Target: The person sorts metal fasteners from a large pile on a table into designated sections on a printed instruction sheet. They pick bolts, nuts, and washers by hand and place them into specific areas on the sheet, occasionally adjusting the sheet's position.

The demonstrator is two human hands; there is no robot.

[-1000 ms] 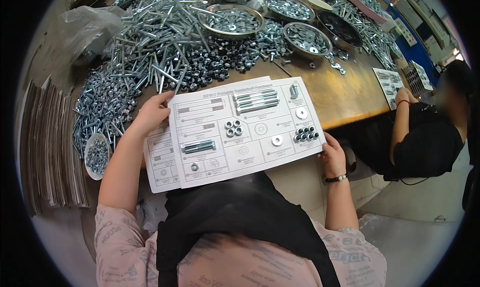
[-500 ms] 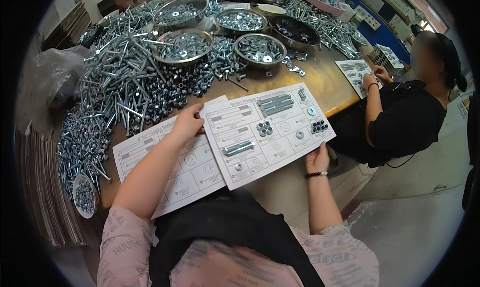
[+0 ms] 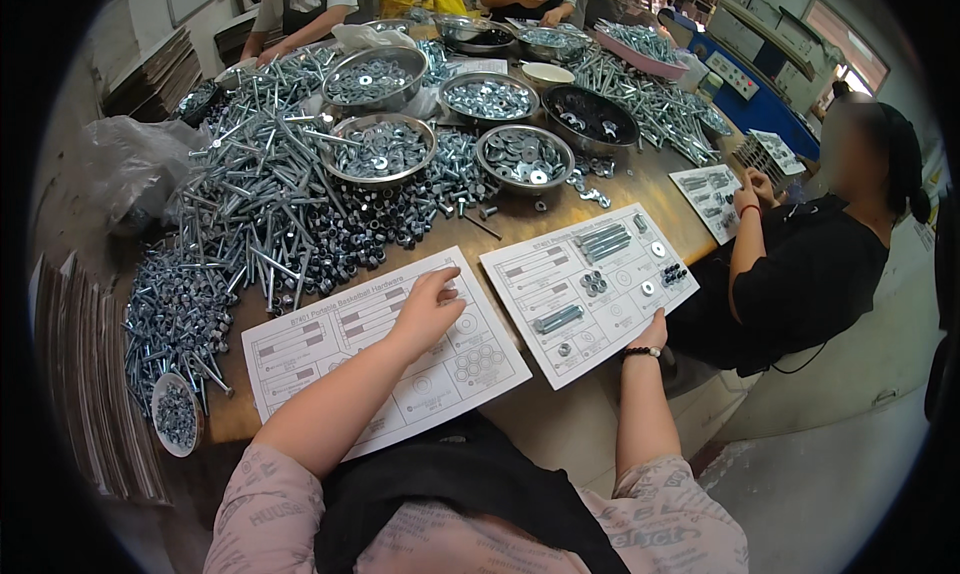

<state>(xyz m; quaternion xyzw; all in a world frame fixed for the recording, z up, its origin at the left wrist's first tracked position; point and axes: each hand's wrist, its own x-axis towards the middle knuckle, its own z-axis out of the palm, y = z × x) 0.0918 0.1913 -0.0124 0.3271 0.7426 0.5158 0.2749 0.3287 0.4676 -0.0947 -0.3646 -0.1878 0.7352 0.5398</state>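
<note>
Two white printed sheets lie side by side before me. My left hand [image 3: 428, 312] rests over the left sheet [image 3: 400, 414], which carries outline drawings and no hardware; its fingers are apart. My right hand [image 3: 650, 336] grips the lower right edge of the right sheet [image 3: 545, 364]; its thumb is on top and the other fingers are hidden beneath. On that right sheet sit a row of long bolts [image 3: 603, 242], a smaller group of bolts [image 3: 558, 319], a cluster of nuts [image 3: 593, 283], dark-capped nuts [image 3: 675, 273] and washers [image 3: 658, 249].
A big heap of bolts [image 3: 270, 174] and dark-topped nuts covers the table's left. Metal bowls of washers [image 3: 525, 159] stand behind the sheets. A small white bowl [image 3: 177, 414] sits at the left edge. A co-worker [image 3: 820, 224] handles another sheet [image 3: 705, 199] at right; others work across the table.
The loaded sheet has moved right, off the left sheet, with my right hand on it. My left hand has let go of its edge and now lies over the left sheet.
</note>
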